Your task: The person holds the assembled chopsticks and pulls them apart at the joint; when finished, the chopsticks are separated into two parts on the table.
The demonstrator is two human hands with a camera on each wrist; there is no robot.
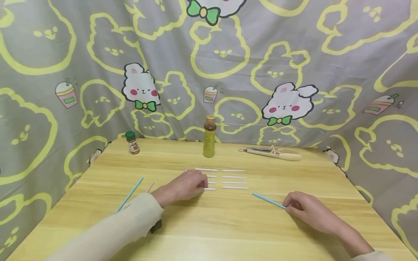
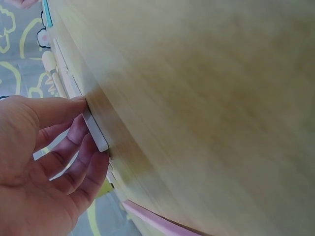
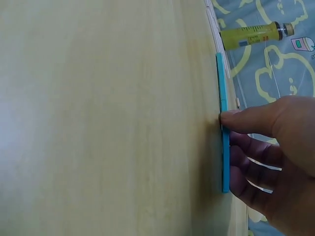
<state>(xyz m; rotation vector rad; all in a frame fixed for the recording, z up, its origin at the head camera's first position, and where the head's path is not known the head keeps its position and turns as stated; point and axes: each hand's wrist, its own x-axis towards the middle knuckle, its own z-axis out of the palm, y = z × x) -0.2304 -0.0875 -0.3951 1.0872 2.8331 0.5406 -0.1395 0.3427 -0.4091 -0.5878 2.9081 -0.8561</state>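
My left hand [image 1: 187, 185] reaches to the left column of slim white sticks. Its thumb and fingers pinch the nearest white stick [image 2: 96, 130], whose rounded end shows beside the fingertips in the left wrist view. To the right, my right hand [image 1: 308, 210] pinches a light blue stick [image 1: 267, 200] near its right end. In the right wrist view the thumb lies on the near side of this blue stick [image 3: 222, 83] and the fingers on the far side. A pink stick [image 2: 157, 220] lies close to the left hand, partly hidden by the arm in the head view.
A second column of white sticks [image 1: 234, 177] lies right of the first. Another blue stick [image 1: 130, 194] is left of the left forearm. Along the back stand a green-capped spice jar [image 1: 133, 144] and a yellow-labelled bottle [image 1: 209, 139], with tongs [image 1: 271, 153] lying to the right.
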